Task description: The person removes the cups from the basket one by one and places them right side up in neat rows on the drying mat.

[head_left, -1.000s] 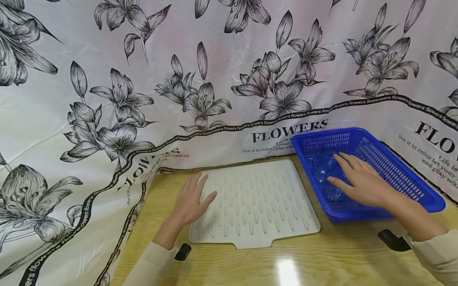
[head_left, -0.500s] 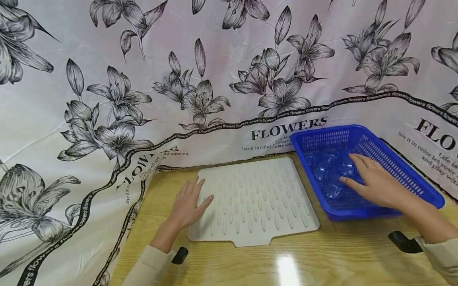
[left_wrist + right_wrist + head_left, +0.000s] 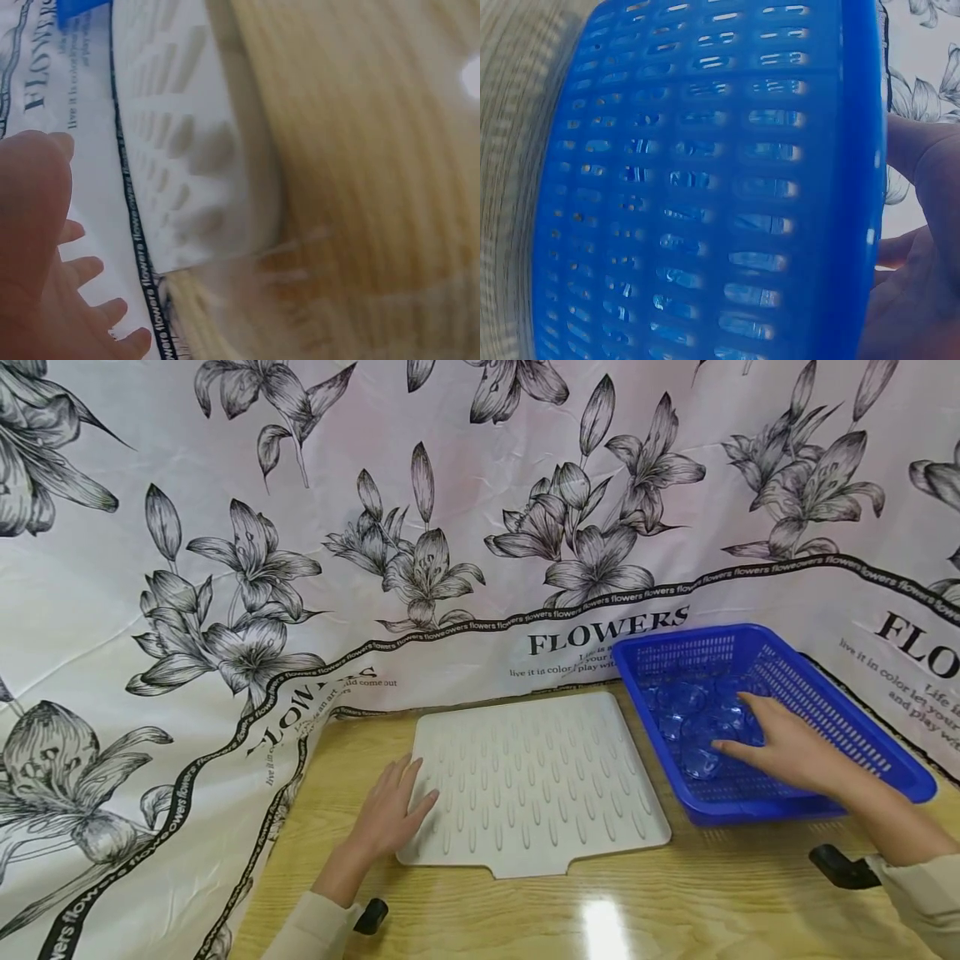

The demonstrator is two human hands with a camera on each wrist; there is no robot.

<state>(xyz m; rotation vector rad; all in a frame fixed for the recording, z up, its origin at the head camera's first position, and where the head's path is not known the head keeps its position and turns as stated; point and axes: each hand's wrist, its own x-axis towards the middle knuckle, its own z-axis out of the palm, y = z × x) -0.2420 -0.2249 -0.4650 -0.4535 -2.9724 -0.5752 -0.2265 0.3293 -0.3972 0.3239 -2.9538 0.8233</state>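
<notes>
In the head view, my right hand (image 3: 795, 747) reaches into the blue plastic basket (image 3: 847, 693), thumb and fingers spread apart and bent downward. Several clear glass-like vessels (image 3: 681, 697) are inside, close to the fingertips and overlapping one another. From the right wrist view, the slotted basket wall (image 3: 810, 187) hides part of the hand (image 3: 922, 247). My left hand (image 3: 381, 814) is at the left edge of a white ridged draining board (image 3: 540, 785), fingers extended and holding nothing. The left wrist view shows the fingers spread beside the board's edge (image 3: 259, 187).
The board lies on a light wood-grain table (image 3: 525, 918), its lip towards the front. Behind and to the left hangs a white flower-print cloth (image 3: 480, 552). The basket stands at the right, close to that cloth.
My right hand has shifted a little rightward over the basket and its fingers have bent down towards the vessels. The left hand has slid slightly back and left from the board.
</notes>
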